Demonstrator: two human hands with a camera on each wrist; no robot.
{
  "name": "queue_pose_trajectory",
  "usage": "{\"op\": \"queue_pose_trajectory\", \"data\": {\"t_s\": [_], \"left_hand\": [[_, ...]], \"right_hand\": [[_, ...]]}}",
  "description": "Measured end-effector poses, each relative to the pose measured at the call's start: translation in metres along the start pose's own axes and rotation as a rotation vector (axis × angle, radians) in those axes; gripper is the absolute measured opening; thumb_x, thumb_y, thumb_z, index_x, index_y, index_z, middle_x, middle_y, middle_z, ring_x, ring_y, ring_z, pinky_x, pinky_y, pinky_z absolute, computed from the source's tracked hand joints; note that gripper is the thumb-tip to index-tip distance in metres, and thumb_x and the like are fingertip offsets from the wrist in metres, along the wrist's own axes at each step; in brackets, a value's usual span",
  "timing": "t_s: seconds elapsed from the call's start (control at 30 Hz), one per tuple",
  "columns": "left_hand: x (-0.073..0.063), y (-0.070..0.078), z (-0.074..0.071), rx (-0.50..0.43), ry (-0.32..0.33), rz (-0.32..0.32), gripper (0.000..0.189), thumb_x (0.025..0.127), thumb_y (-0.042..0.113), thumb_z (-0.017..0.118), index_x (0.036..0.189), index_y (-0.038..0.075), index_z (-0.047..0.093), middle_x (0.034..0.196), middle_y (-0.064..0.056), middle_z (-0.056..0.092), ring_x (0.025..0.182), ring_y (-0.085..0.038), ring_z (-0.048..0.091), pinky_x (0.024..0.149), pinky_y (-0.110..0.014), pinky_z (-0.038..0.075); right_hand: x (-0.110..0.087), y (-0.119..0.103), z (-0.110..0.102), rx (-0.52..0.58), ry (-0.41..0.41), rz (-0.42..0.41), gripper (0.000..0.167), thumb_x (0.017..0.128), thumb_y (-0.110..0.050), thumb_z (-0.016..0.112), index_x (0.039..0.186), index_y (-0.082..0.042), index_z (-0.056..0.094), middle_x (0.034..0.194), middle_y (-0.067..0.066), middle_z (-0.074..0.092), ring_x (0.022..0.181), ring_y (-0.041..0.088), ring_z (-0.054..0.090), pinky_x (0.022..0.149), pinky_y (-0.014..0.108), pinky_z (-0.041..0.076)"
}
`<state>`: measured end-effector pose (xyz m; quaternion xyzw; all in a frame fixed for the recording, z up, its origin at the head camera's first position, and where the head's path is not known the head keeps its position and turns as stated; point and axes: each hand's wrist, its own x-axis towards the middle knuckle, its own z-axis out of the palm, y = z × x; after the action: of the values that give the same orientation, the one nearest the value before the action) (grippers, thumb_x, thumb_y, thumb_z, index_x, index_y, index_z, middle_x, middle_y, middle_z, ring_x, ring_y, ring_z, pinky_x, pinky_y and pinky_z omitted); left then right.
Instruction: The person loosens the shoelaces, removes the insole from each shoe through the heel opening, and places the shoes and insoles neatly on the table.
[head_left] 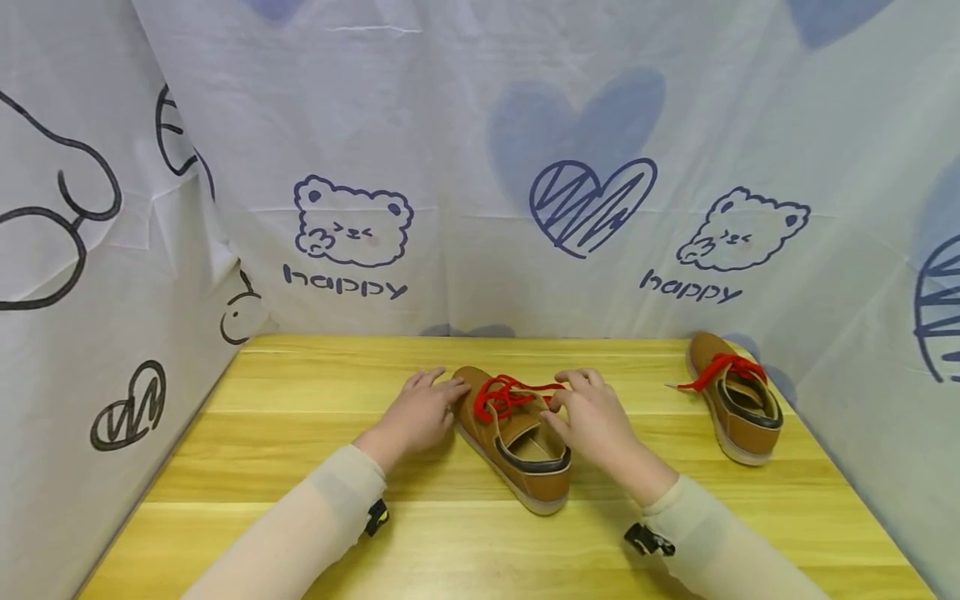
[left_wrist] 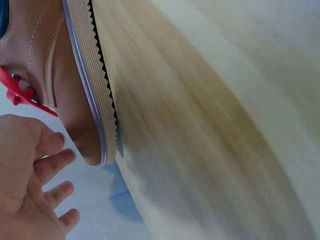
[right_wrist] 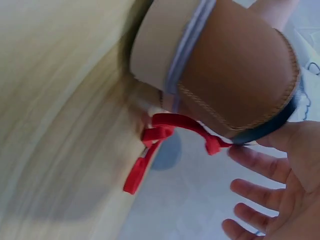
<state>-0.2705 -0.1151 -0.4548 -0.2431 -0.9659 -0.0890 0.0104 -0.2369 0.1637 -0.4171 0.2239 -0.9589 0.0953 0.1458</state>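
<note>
A brown shoe with red laces stands on the wooden table, its toe pointing away and a little left. At the toe's left side is my left hand, fingers loosely bent and holding nothing. The left wrist view has the same hand close to the toe and sole. My right hand is over the shoe's right side. Its thumb and index finger pinch the end of a red shoelace, while the other fingers are spread in the right wrist view. The shoe's heel hides part of the thumb there.
A second brown shoe with red laces stands at the table's right side, one lace end hanging to the left. White cloth printed with hearts and bears surrounds the wooden table at the back and sides.
</note>
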Motion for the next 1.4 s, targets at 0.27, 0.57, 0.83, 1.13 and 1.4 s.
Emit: {"op": "queue_pose_trajectory", "data": {"t_s": [0.27,0.57,0.83,1.13,1.4], "left_hand": [[0.016,-0.004,0.000,-0.080,0.017,-0.013,0.049,0.103,0.014,0.048,0.152,0.015,0.045,0.157,-0.008,0.041,0.146,-0.038,0.029,0.118,-0.056,0.022],[0.026,-0.010,0.005,-0.060,-0.031,-0.002,0.044,0.108,0.027,0.043,0.150,0.016,0.049,0.155,-0.007,0.043,0.145,-0.040,0.031,0.117,-0.057,0.024],[0.012,-0.012,-0.001,0.010,-0.016,-0.007,0.043,0.107,0.030,0.046,0.148,0.017,0.053,0.150,-0.006,0.050,0.144,-0.039,0.033,0.118,-0.055,0.022],[-0.007,-0.006,-0.005,0.022,-0.014,-0.014,0.045,0.107,0.032,0.044,0.146,0.012,0.054,0.150,-0.009,0.050,0.142,-0.043,0.034,0.117,-0.056,0.022],[-0.001,-0.004,-0.009,-0.057,0.012,-0.038,0.047,0.108,0.031,0.044,0.150,0.012,0.048,0.156,-0.010,0.042,0.144,-0.042,0.031,0.117,-0.058,0.022]], "right_hand": [[-0.010,-0.004,-0.013,-0.041,-0.140,0.044,0.028,0.089,-0.033,0.074,0.064,-0.021,0.067,0.126,0.016,0.064,0.120,0.039,0.051,0.093,0.056,0.049],[-0.014,-0.004,-0.009,-0.028,-0.165,0.062,0.028,0.090,-0.026,0.073,0.064,-0.021,0.065,0.126,0.015,0.064,0.120,0.039,0.052,0.090,0.055,0.051],[-0.008,0.008,-0.009,-0.046,-0.138,0.055,0.021,0.090,-0.025,0.076,0.070,-0.019,0.070,0.126,0.013,0.065,0.118,0.038,0.053,0.087,0.054,0.052],[-0.003,0.015,-0.009,-0.048,-0.145,0.073,0.017,0.090,-0.024,0.076,0.074,-0.017,0.073,0.127,0.014,0.064,0.119,0.039,0.052,0.089,0.055,0.052],[-0.005,0.013,-0.023,-0.024,-0.159,0.131,0.023,0.091,-0.031,0.073,0.072,-0.017,0.072,0.126,0.016,0.064,0.118,0.039,0.053,0.092,0.054,0.049]]}}
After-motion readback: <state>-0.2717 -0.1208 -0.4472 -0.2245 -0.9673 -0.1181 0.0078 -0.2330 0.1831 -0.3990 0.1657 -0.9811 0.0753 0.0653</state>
